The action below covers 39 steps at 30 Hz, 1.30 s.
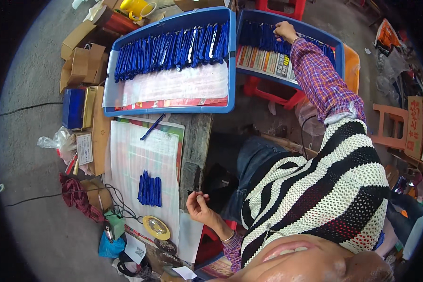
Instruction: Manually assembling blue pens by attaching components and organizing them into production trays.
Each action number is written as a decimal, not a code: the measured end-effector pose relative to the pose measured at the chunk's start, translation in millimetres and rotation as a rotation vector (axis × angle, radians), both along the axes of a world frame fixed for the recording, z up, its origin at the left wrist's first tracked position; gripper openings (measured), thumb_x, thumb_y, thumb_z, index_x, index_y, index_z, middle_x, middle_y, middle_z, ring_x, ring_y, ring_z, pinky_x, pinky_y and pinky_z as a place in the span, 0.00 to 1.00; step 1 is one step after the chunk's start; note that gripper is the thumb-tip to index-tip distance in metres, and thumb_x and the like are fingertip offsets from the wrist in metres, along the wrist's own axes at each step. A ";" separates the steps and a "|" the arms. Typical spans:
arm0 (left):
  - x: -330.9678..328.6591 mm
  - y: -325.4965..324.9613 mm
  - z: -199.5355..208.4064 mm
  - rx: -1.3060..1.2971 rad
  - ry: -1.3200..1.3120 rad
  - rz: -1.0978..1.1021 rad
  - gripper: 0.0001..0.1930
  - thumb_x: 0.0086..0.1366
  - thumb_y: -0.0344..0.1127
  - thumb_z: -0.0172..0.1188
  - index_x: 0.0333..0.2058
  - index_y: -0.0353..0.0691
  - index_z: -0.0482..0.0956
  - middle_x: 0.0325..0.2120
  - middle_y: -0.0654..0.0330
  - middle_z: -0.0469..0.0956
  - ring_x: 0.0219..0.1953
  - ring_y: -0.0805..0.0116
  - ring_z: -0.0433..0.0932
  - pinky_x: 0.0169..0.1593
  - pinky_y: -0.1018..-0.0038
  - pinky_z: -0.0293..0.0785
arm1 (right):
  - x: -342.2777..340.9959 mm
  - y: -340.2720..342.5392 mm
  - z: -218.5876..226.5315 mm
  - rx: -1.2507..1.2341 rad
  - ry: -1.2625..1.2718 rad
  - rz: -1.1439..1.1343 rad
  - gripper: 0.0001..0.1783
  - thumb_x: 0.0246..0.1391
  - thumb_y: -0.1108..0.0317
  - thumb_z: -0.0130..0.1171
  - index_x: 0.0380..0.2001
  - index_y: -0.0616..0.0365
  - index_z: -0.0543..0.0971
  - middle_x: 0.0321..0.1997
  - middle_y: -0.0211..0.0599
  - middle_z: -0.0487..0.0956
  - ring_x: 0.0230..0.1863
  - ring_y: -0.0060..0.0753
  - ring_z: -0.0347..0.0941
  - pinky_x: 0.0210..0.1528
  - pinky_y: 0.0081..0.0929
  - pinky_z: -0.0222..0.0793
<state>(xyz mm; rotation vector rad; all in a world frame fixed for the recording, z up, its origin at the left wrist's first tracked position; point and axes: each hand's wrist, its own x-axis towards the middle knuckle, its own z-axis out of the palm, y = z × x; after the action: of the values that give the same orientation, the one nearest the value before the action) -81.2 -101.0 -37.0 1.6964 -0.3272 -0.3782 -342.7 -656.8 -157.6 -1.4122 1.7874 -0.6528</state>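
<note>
My right hand (285, 31) reaches into the far right blue tray (341, 61), its bent fingers closed on the row of slender blue pieces (263, 35) there. At the near edge of the wooden table, my left hand (203, 209) has its fingers curled together. A thin dark object (196, 181) stands by its fingertips; whether the hand grips it I cannot tell. A small bundle of slender blue pieces (149, 189) lies on the white sheet (145, 155), and a single blue piece (152, 127) lies slanted above it. The larger blue tray (169, 112) holds a long, dense row of them.
Red stools (272, 94) stand beneath and behind the right tray. On the table's left side are cardboard boxes (82, 63), a blue box (74, 108) and loose cables (120, 202). A round yellow dish (156, 228) sits near the lower table end. A yellow jug (137, 8) stands at the top.
</note>
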 end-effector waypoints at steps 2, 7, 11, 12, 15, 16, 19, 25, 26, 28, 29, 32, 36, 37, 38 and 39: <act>-0.5 -0.2 1.0 0.032 -0.015 0.016 0.07 0.61 0.23 0.53 0.38 0.33 0.75 0.30 0.57 0.76 0.27 0.73 0.74 0.31 0.81 0.72 | 9.2 0.8 -4.9 -0.039 0.062 0.022 0.18 0.44 0.72 0.59 0.43 0.59 0.78 0.30 0.39 0.80 0.26 0.28 0.77 0.26 0.24 0.76; -0.5 0.7 -3.0 0.027 -0.016 0.031 0.07 0.60 0.22 0.53 0.38 0.33 0.75 0.29 0.57 0.76 0.27 0.73 0.74 0.31 0.81 0.72 | 20.5 4.1 -14.5 -0.218 0.364 0.084 0.22 0.44 0.68 0.60 0.46 0.57 0.77 0.38 0.42 0.80 0.31 0.31 0.79 0.28 0.23 0.77; -2.9 -2.9 -0.3 0.025 -0.017 0.021 0.07 0.61 0.23 0.53 0.38 0.33 0.75 0.29 0.57 0.76 0.26 0.74 0.74 0.31 0.81 0.72 | 17.3 5.0 -17.3 -0.155 0.123 0.030 0.22 0.45 0.68 0.60 0.47 0.57 0.76 0.41 0.42 0.80 0.31 0.30 0.79 0.28 0.22 0.77; -2.8 -4.3 -0.9 0.004 -0.015 0.020 0.07 0.61 0.23 0.53 0.38 0.33 0.75 0.29 0.57 0.76 0.26 0.74 0.74 0.31 0.81 0.72 | 17.8 3.9 -15.5 -0.128 0.100 0.023 0.23 0.45 0.68 0.60 0.48 0.57 0.76 0.42 0.41 0.79 0.32 0.29 0.79 0.28 0.21 0.77; 4.0 6.9 -6.8 0.028 -0.020 0.033 0.07 0.61 0.23 0.54 0.38 0.33 0.75 0.30 0.57 0.76 0.26 0.74 0.74 0.31 0.82 0.72 | 32.6 7.2 -7.0 -0.078 0.177 0.111 0.23 0.46 0.66 0.59 0.49 0.55 0.75 0.44 0.37 0.79 0.34 0.28 0.78 0.29 0.22 0.77; 3.7 8.0 -4.0 0.057 -0.010 0.064 0.07 0.61 0.24 0.54 0.38 0.33 0.75 0.30 0.58 0.76 0.26 0.75 0.74 0.31 0.82 0.71 | 34.0 9.1 -12.5 -0.147 0.042 0.121 0.22 0.48 0.64 0.59 0.48 0.56 0.76 0.44 0.35 0.78 0.36 0.27 0.77 0.31 0.23 0.77; 9.7 -0.8 -4.3 0.080 0.018 0.007 0.07 0.60 0.25 0.55 0.38 0.35 0.76 0.30 0.60 0.77 0.28 0.77 0.75 0.32 0.83 0.71 | -10.1 -1.6 -7.8 -0.173 -0.105 0.303 0.21 0.54 0.65 0.55 0.52 0.54 0.73 0.43 0.36 0.77 0.41 0.23 0.73 0.42 0.22 0.73; 11.9 11.6 -14.0 -0.060 0.074 -0.061 0.07 0.61 0.25 0.54 0.39 0.35 0.76 0.30 0.62 0.77 0.29 0.79 0.74 0.31 0.84 0.69 | -0.2 37.8 50.6 -0.107 -0.475 0.351 0.18 0.57 0.62 0.53 0.49 0.55 0.76 0.52 0.32 0.74 0.48 0.28 0.72 0.47 0.23 0.69; 10.8 15.1 -15.4 -0.069 0.062 -0.059 0.07 0.61 0.25 0.54 0.39 0.36 0.76 0.30 0.63 0.77 0.28 0.79 0.74 0.31 0.84 0.69 | 7.1 49.0 65.3 -0.168 -0.429 0.367 0.17 0.57 0.62 0.54 0.48 0.56 0.76 0.51 0.32 0.75 0.47 0.27 0.72 0.46 0.23 0.68; 9.3 22.5 -14.9 -0.086 0.046 -0.044 0.08 0.61 0.25 0.54 0.39 0.36 0.76 0.30 0.63 0.77 0.28 0.79 0.74 0.31 0.85 0.69 | 26.6 80.9 102.2 -0.277 -0.397 0.388 0.17 0.57 0.62 0.54 0.48 0.56 0.77 0.51 0.28 0.75 0.44 0.21 0.72 0.41 0.18 0.67; 8.6 23.9 -13.4 -0.073 0.064 -0.062 0.08 0.61 0.25 0.54 0.39 0.36 0.76 0.30 0.63 0.77 0.28 0.80 0.74 0.30 0.85 0.68 | 37.7 101.5 123.1 -0.322 -0.410 0.395 0.17 0.57 0.62 0.53 0.48 0.55 0.76 0.52 0.26 0.74 0.41 0.16 0.71 0.37 0.13 0.65; 12.1 24.8 -6.0 -0.060 0.048 -0.113 0.08 0.60 0.25 0.54 0.39 0.37 0.76 0.30 0.64 0.77 0.28 0.80 0.74 0.28 0.85 0.68 | 71.2 163.2 173.3 -0.463 -0.385 0.484 0.15 0.58 0.64 0.53 0.46 0.57 0.77 0.43 0.25 0.77 0.33 0.12 0.68 0.33 0.09 0.61; 20.4 31.5 0.8 -0.026 -0.032 -0.122 0.07 0.59 0.24 0.55 0.37 0.37 0.77 0.29 0.64 0.77 0.25 0.81 0.73 0.27 0.85 0.67 | 119.0 235.3 198.3 -0.447 -0.427 0.788 0.12 0.58 0.72 0.51 0.43 0.63 0.77 0.36 0.27 0.77 0.29 0.12 0.65 0.30 0.10 0.60; 22.0 38.4 1.1 -0.035 -0.020 -0.111 0.07 0.59 0.24 0.55 0.37 0.37 0.77 0.29 0.64 0.77 0.25 0.81 0.73 0.27 0.85 0.67 | 137.4 256.7 203.5 -0.405 -0.383 0.907 0.11 0.57 0.74 0.51 0.41 0.64 0.77 0.37 0.28 0.77 0.30 0.12 0.66 0.30 0.11 0.61; 25.6 39.6 4.2 -0.011 -0.060 -0.107 0.07 0.59 0.24 0.55 0.37 0.36 0.78 0.28 0.64 0.77 0.25 0.81 0.72 0.27 0.85 0.67 | 152.3 268.7 206.4 -0.360 -0.439 1.063 0.10 0.55 0.75 0.52 0.40 0.64 0.78 0.40 0.30 0.77 0.29 0.13 0.66 0.30 0.12 0.61; 28.0 45.5 5.5 0.025 -0.104 -0.087 0.07 0.59 0.23 0.54 0.36 0.36 0.78 0.27 0.64 0.77 0.24 0.81 0.72 0.27 0.85 0.66 | 174.3 287.4 216.7 -0.346 -0.318 1.279 0.11 0.54 0.76 0.53 0.40 0.64 0.78 0.42 0.33 0.76 0.30 0.15 0.68 0.31 0.11 0.62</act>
<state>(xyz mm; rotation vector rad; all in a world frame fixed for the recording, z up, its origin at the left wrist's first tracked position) -53.3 -55.5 -31.5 1.7335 -0.4759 -0.3596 -168.4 -369.4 59.1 -2.1301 0.2967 -0.4152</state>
